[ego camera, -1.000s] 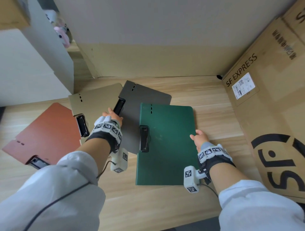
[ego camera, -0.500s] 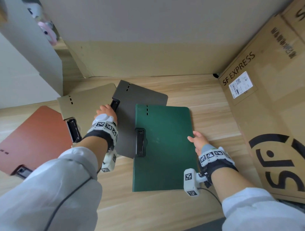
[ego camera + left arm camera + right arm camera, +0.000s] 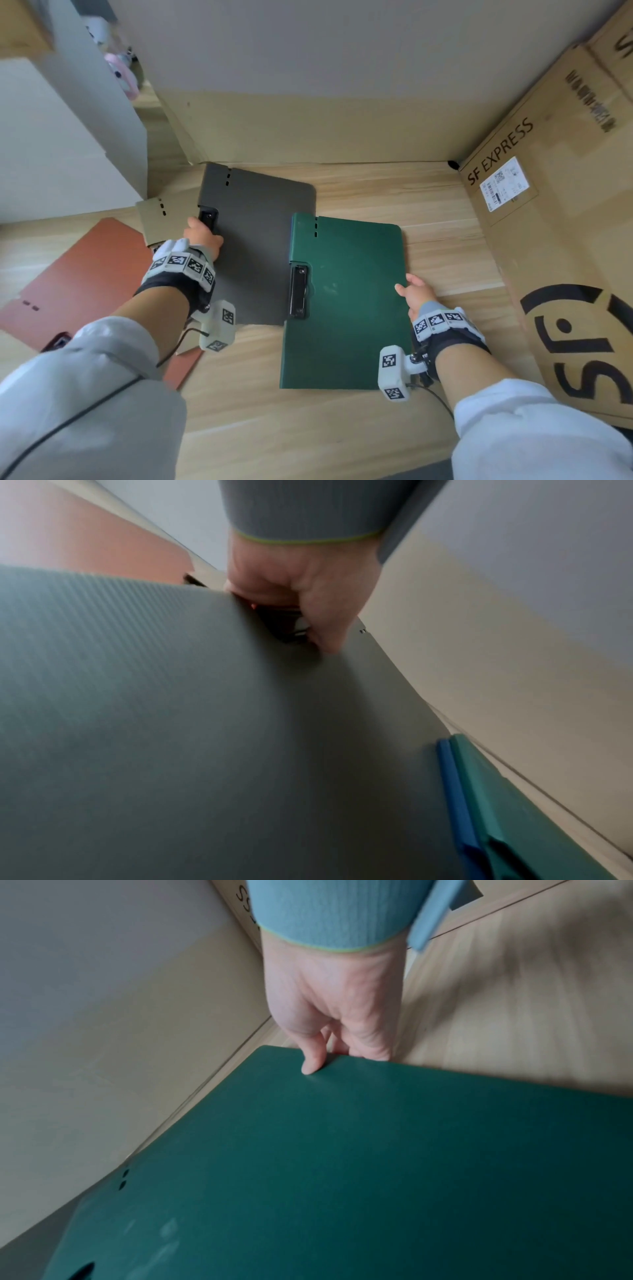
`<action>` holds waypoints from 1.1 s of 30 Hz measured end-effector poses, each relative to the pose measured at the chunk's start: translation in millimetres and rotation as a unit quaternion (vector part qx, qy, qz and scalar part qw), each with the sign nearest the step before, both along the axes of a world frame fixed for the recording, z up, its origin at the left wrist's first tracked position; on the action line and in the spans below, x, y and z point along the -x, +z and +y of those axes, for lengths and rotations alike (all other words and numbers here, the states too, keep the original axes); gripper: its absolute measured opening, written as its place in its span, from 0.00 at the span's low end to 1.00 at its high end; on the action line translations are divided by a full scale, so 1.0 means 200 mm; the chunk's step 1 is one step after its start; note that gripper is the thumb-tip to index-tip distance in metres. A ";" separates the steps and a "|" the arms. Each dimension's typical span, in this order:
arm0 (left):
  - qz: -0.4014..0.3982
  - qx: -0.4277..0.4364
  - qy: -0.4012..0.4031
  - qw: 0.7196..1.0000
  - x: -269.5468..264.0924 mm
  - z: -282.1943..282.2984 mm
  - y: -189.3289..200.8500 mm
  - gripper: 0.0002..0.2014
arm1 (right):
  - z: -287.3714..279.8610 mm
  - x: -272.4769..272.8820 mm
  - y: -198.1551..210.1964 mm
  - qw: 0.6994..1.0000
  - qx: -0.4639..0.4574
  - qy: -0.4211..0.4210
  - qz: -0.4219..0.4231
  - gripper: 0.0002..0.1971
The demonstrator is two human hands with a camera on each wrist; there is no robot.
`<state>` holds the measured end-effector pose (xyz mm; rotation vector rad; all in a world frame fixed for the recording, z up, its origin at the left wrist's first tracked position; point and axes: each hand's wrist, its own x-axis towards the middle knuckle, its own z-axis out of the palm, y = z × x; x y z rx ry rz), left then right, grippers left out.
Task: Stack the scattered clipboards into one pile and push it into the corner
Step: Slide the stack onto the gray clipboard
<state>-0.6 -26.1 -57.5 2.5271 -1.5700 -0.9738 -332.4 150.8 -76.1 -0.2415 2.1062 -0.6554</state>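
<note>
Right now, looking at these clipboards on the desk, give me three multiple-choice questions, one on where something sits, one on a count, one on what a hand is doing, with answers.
1. Where does the green clipboard lie relative to the grey clipboard?
A. Overlapping its right side, on top
B. Far behind it
C. Wholly underneath it

2. How many clipboards show on the table, counting the tan clipboard, the red-brown clipboard and the blue edge under the green one?
A. Two
B. Five
C. Eight

3. What is the right hand doing?
A. Hanging idle
B. Gripping the green clipboard's right edge
C. Pressing the cardboard box

Answers: 1 A, green covers grey's right edge. 2 B, five colours visible. 3 B, the thumb lies on top and the fingers curl under the edge.
</note>
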 end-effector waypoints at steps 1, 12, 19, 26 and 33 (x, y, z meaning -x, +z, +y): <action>0.003 -0.003 0.007 1.000 -0.04 0.00 0.00 0.27 | 0.00 0.01 0.00 1.000 -0.004 0.001 0.000 0.27; -0.025 -0.023 0.020 0.999 -0.43 0.08 0.14 0.28 | -0.01 0.03 0.02 0.999 0.004 0.045 0.002 0.27; 0.037 -0.048 -0.046 0.997 -0.06 0.26 0.17 0.26 | -0.12 -0.10 -0.06 0.993 0.072 0.017 -0.093 0.26; 0.028 -0.074 -0.048 0.996 0.25 0.43 0.08 0.27 | -0.15 -0.11 -0.01 0.989 0.052 0.026 -0.134 0.24; -0.016 -0.061 -0.076 0.995 0.36 0.52 0.07 0.25 | -0.12 -0.10 0.00 0.991 0.038 0.088 -0.089 0.28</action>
